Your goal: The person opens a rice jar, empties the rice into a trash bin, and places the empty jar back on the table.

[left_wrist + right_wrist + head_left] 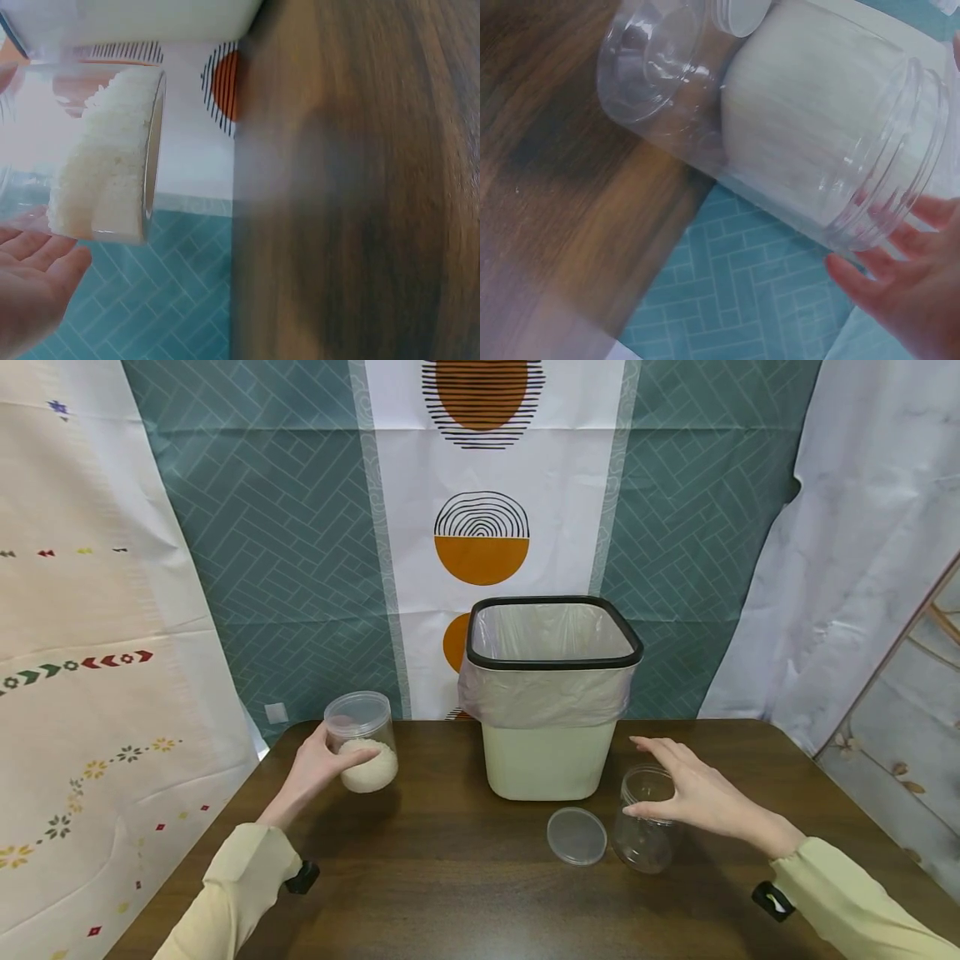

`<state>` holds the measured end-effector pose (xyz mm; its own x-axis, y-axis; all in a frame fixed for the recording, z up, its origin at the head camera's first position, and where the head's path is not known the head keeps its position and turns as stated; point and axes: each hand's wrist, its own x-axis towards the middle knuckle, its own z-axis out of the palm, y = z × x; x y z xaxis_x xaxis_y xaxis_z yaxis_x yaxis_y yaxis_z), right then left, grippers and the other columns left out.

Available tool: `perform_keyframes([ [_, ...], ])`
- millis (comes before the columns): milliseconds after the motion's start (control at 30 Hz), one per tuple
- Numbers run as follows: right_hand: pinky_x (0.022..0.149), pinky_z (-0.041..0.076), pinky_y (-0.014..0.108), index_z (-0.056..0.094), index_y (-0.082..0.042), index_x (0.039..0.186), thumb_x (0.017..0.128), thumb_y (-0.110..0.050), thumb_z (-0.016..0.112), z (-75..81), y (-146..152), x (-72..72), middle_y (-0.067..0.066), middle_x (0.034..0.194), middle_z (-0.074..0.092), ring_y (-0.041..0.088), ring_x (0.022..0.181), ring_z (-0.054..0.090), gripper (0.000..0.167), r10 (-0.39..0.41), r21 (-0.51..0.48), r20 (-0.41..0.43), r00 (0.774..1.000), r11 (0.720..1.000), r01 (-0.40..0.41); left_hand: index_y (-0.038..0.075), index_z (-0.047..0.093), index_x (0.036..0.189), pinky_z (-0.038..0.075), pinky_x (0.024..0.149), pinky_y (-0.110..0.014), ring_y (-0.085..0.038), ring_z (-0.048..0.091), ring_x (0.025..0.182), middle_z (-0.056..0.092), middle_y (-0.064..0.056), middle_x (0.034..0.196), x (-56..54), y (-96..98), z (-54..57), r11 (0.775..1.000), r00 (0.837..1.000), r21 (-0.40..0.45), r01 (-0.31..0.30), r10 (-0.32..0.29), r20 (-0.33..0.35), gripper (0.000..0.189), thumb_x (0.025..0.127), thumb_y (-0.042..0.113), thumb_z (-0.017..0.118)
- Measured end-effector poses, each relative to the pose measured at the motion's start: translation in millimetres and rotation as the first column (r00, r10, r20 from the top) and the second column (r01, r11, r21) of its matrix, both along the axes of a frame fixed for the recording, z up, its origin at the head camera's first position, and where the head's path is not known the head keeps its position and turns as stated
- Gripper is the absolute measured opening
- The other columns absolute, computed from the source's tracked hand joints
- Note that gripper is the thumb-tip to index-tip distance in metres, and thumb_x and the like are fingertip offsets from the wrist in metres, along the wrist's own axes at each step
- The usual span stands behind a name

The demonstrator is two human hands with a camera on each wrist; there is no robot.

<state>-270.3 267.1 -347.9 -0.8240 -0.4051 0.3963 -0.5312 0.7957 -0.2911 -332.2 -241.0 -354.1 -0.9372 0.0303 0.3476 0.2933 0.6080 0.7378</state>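
My left hand (324,770) grips a clear lidded jar (358,714) from the side, thumb across its front. White rice-like grains (112,150) fill its lower part. In the left wrist view the jar's base is raised off the table. On the right side an empty clear jar (643,847) stands upright without a lid. Around its upper part my right hand (701,797) is spread, fingers behind and thumb in front. The right wrist view has the fingertips (847,274) right by the jar's threaded neck. A clear round lid (577,837) lies flat beside that jar.
A pale bin (551,764) with a black rim and a plastic liner (540,700) stands at the back middle of the brown wooden table (450,893). Patterned cloth (292,527) hangs behind the table. A black band (302,877) sits at each wrist.
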Motion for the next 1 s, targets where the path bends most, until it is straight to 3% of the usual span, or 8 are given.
perform_keyframes([
  [200,0.083,0.037,0.043,0.040,-0.008,0.130,0.073,-0.042,0.073,4.8,-1.2,-1.5,0.004,0.119,0.047,0.025,0.107,0.043,0.074,0.042,-0.128,-0.058,0.997,0.990,-0.049,0.006,0.044,0.121,0.035,0.082,-0.042,-0.028,0.046,0.101,0.051,-0.012,0.112,6.4,12.8,7.2,0.999,0.999,0.009,0.049,-0.049,-0.022,0.070,0.070,0.041,0.076],
  [467,0.080,0.042,0.024,0.048,-0.006,0.123,0.077,-0.010,0.073,14.9,-9.2,-5.6,0.002,0.109,0.054,0.015,0.096,0.052,0.052,0.114,-0.280,-0.162,0.980,0.947,-0.157,0.007,0.040,0.126,0.035,0.082,-0.042,-0.025,0.045,0.102,0.050,-0.010,0.116,13.5,28.9,15.2,0.991,0.992,0.043,0.128,-0.127,-0.020,0.073,0.071,0.039,0.075],
  [800,0.076,0.046,0.025,0.048,0.007,0.120,0.082,0.004,0.063,47.6,-41.2,16.6,0.014,0.106,0.057,0.021,0.091,0.059,0.041,0.171,-0.442,-0.074,0.982,0.878,-0.186,0.008,0.040,0.126,0.037,0.080,-0.040,-0.023,0.046,0.100,0.050,-0.008,0.116,21.6,50.9,25.1,0.983,0.983,0.040,0.181,-0.180,-0.033,0.075,0.069,0.037,0.077],
  [1000,0.079,0.045,0.032,0.047,0.008,0.122,0.083,0.002,0.062,53.1,-49.8,16.3,0.019,0.111,0.055,0.030,0.096,0.057,0.041,0.216,-0.477,-0.044,0.975,0.853,-0.210,0.009,0.044,0.121,0.039,0.077,-0.039,-0.021,0.048,0.094,0.053,-0.006,0.108,25.1,65.1,30.0,0.977,0.977,0.026,0.210,-0.209,-0.052,0.070,0.067,0.037,0.079],
])
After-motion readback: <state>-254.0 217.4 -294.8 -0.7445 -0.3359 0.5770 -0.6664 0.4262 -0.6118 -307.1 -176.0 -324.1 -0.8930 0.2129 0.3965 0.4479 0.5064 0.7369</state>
